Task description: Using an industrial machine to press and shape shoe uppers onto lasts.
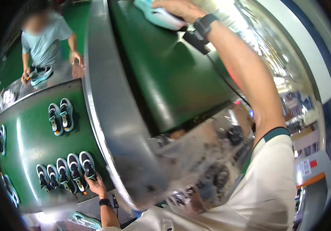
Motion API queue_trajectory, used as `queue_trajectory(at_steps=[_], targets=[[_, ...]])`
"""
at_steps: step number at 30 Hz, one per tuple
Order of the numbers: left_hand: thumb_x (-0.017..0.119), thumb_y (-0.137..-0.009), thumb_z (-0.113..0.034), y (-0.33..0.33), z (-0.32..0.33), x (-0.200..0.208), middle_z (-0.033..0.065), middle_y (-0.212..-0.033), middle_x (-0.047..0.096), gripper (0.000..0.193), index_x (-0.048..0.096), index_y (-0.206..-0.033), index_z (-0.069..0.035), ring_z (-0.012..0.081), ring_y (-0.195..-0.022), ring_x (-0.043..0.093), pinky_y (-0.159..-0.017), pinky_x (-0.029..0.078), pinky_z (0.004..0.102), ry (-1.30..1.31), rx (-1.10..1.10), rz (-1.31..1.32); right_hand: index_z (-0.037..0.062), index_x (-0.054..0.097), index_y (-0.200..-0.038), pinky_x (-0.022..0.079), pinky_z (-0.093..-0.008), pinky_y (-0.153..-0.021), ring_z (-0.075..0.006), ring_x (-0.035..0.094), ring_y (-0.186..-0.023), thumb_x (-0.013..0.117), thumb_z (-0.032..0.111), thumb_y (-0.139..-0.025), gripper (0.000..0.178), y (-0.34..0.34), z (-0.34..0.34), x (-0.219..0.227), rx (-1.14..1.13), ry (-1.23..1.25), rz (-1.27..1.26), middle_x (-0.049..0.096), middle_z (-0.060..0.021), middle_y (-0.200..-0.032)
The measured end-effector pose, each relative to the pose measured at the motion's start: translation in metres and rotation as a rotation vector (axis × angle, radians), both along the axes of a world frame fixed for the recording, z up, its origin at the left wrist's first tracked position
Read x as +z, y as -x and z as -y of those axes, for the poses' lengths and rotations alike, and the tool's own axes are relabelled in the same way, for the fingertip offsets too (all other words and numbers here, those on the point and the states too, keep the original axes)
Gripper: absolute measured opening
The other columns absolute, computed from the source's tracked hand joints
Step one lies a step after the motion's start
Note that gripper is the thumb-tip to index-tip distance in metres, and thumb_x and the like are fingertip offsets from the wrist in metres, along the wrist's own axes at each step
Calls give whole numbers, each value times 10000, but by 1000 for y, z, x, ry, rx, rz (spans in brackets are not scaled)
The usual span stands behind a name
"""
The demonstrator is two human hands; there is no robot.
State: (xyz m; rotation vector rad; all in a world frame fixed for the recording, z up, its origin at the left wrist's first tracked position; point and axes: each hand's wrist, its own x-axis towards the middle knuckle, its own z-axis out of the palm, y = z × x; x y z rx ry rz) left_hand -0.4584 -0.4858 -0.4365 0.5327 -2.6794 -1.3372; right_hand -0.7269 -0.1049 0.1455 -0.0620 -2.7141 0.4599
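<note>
My left hand [96, 185] is closed around the heel end of a black-and-white sneaker [87, 163]. That sneaker is the rightmost in a row of several similar sneakers [62, 172] lying side by side on a green belt [23, 150]. Far off at the top, my right arm stretches out and my right hand [181, 8] grips a pale teal and white sneaker [159, 16] above a second green belt [173, 84]. Its fingers are partly cut off by the picture's edge. Each wrist wears a black band with a small dark box and a cable.
A metal ledge [109, 81] divides the two belts. Another pair of sneakers [61, 116] lies farther up the left belt, with more at its left edge. Across from me a person [44, 42] handles a sneaker [41, 76]. Clear plastic sheeting [196, 169] hangs beside my body.
</note>
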Motion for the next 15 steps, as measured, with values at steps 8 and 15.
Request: queue_trajectory(at_steps=[8,15], targets=[[718,-773,-173,18,39,-50,298,-1342,452,791,312,-1404,76,441,-1228,452,-1060,343,441,-139,-364,-30,-29,613,-1012,510,-346,-730,-198,642,-790,785,197,-602,499,-207,-12,41,64,27,-336,676,-123,-841],[635,-929,-232,-74,-76,195,182,-1289,556,523,482,-1329,67,246,-1156,555,-974,452,351,-632,-1032,126,47,557,-1202,485,-400,-943,-245,605,-1070,767,42,-619,620,-496,22,32,57,221,-288,625,-100,-1146]])
